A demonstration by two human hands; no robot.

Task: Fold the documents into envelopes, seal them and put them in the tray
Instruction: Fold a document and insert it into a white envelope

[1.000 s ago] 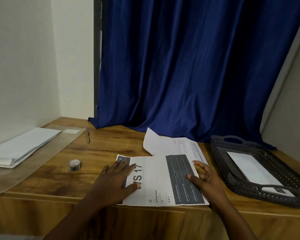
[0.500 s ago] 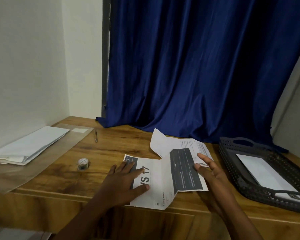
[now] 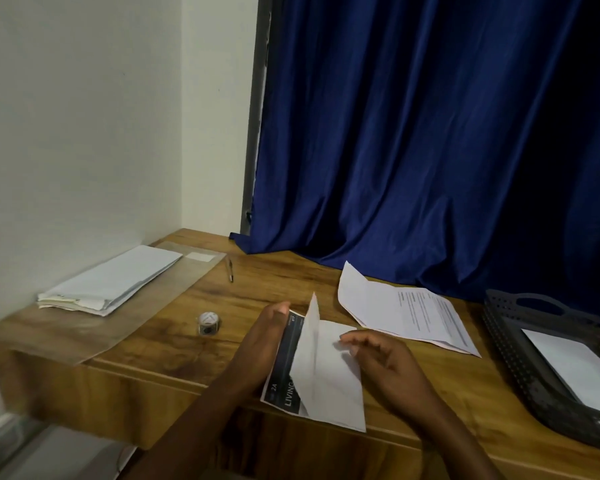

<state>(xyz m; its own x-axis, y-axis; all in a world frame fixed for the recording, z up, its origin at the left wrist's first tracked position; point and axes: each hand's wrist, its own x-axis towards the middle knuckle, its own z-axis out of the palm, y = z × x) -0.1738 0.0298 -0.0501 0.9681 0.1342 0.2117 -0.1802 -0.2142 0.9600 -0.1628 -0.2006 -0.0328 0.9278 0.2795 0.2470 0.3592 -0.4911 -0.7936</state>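
Observation:
A printed document (image 3: 329, 368) lies at the table's front edge, its right part folded over to the left, white back up, one flap standing up along the crease. My left hand (image 3: 260, 344) lies with straight fingers against the document's left edge. My right hand (image 3: 381, 362) hovers over the folded white part, fingers loosely curled, fingertips at the paper. A second printed sheet (image 3: 409, 310) lies behind. A stack of white envelopes (image 3: 115, 282) sits at the far left. The dark grey tray (image 3: 534, 375) at the right holds a white envelope (image 3: 575, 368).
A small roll of tape (image 3: 208, 323) stands left of my hands. A pen (image 3: 230, 270) lies near the back. A clear plastic sheet (image 3: 118, 327) lies under the envelope stack. A blue curtain (image 3: 430, 133) hangs behind the wooden table (image 3: 174, 355).
My right hand has folded the document's right part over to the left, so its white back now shows. My left hand has shifted to the document's left edge. The camera moved rightward.

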